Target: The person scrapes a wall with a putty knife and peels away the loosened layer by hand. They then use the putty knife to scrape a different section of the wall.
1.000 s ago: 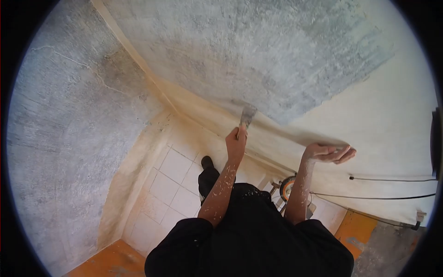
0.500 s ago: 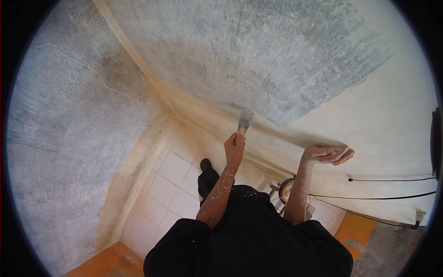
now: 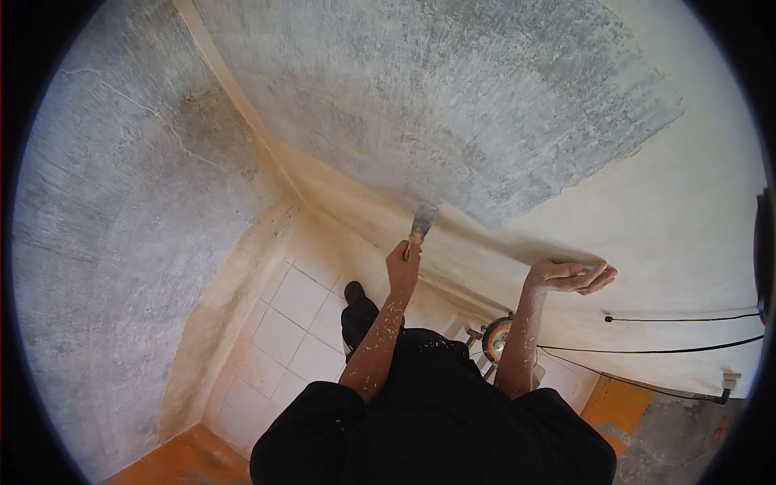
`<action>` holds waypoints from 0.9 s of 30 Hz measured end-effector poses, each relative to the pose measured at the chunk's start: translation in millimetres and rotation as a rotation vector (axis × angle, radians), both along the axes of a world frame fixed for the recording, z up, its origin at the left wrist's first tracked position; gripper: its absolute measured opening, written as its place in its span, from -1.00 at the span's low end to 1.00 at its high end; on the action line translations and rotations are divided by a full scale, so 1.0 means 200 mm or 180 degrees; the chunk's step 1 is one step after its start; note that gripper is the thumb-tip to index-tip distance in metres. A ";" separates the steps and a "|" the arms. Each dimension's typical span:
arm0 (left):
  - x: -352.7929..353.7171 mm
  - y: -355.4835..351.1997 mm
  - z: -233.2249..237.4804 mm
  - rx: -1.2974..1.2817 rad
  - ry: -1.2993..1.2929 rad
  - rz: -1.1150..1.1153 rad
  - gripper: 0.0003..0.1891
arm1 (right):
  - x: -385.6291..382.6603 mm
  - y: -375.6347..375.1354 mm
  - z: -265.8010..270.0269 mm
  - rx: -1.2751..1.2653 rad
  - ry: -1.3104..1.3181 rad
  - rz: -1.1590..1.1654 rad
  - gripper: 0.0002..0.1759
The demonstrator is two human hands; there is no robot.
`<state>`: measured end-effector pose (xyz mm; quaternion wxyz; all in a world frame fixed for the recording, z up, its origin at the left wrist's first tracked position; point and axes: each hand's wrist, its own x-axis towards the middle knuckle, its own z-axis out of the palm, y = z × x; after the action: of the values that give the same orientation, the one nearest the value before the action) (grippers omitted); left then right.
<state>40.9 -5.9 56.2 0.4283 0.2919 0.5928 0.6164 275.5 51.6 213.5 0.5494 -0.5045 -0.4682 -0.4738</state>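
My left hand (image 3: 402, 265) is closed round the handle of a paint scraper (image 3: 424, 218). The scraper's flat blade points up at the wall, close to the lower edge of the grey scraped patch (image 3: 485, 113). Farther right, my right hand (image 3: 571, 276) rests by the cream-painted wall (image 3: 647, 218), its fingers stretched out, slightly bent and holding nothing. Pale flakes dot both forearms.
A second grey scraped wall (image 3: 121, 267) meets this one at a corner on the left. White floor tiles (image 3: 295, 299) lie below. A round orange-and-black object (image 3: 495, 339) stands near my right forearm. Black cables (image 3: 679, 318) run along the wall at right.
My left hand and the scraper have moved slightly down and left, the blade lower on the wall. My right hand stays nearly in place.
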 end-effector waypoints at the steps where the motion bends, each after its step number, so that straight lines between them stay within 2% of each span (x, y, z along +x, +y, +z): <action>1: -0.01 -0.02 0.02 -0.0053 -0.0039 -0.0057 -0.55 | -0.01 0.00 0.00 0.0035 0.0024 -0.0001 -0.51; 7: -0.03 -0.04 0.05 0.0096 0.0401 0.0081 -0.52 | 0.00 0.00 -0.01 0.0022 0.0092 0.0041 -0.51; 10: -0.03 -0.04 0.11 -0.0044 0.0280 -0.0045 -0.52 | -0.02 0.00 0.00 -0.0037 0.0187 0.0028 -0.51; 14: -0.05 -0.04 -0.02 -0.0148 0.0456 -0.0078 -0.52 | -0.03 0.01 0.00 0.0118 0.0187 0.0148 -0.51; 19: -0.07 -0.06 0.04 -0.0105 0.0516 -0.0088 -0.54 | -0.04 -0.01 0.01 -0.0011 0.0178 0.0020 -0.52; 22: -0.06 -0.06 -0.02 -0.0215 0.0425 -0.0079 -0.54 | -0.01 0.01 -0.01 0.0129 0.0094 0.0095 -0.51; 23: -0.06 -0.03 -0.04 -0.0186 0.0423 -0.0088 -0.54 | 0.02 0.00 -0.04 -0.0048 0.0002 -0.0036 -0.51; 26: -0.05 -0.08 -0.05 -0.0269 0.0441 -0.0160 -0.54 | -0.04 0.02 0.02 0.0264 0.0144 0.0198 -0.52; 27: -0.07 -0.07 -0.06 -0.0292 0.0472 -0.0181 -0.53 | -0.03 -0.01 0.02 0.0030 0.0131 0.0049 -0.52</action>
<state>27.2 -19.4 43.3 0.4135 0.3335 0.6420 0.5529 269.2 49.2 218.1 0.5649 -0.5079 -0.4583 -0.4613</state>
